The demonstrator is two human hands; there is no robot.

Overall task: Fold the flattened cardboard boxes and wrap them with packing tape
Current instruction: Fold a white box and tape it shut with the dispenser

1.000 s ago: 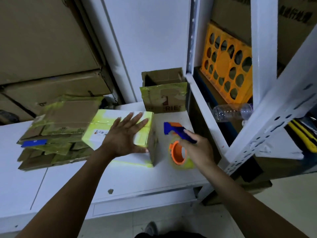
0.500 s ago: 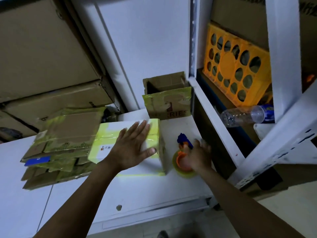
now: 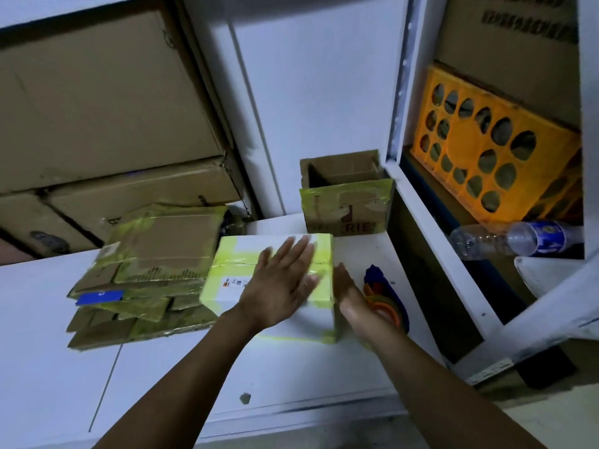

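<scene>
Now left hand [image 3: 282, 283] lies flat atop the box [image 3: 227, 286] (right hand [image 3: 353, 296] flat against its side); tape [image 3: 324, 247] likely needs firm smoothing.

A closed box [image 3: 227, 273] is set on the surface [image 3: 162, 384], a stack of flattened boxes [image 3: 146, 277] just left of it, an open box [image 3: 343, 202] behind it, a tape dispenser [image 3: 385, 296] to its right; a bottle [image 3: 505, 238] is laid on the shelf [image 3: 431, 241] further right
</scene>
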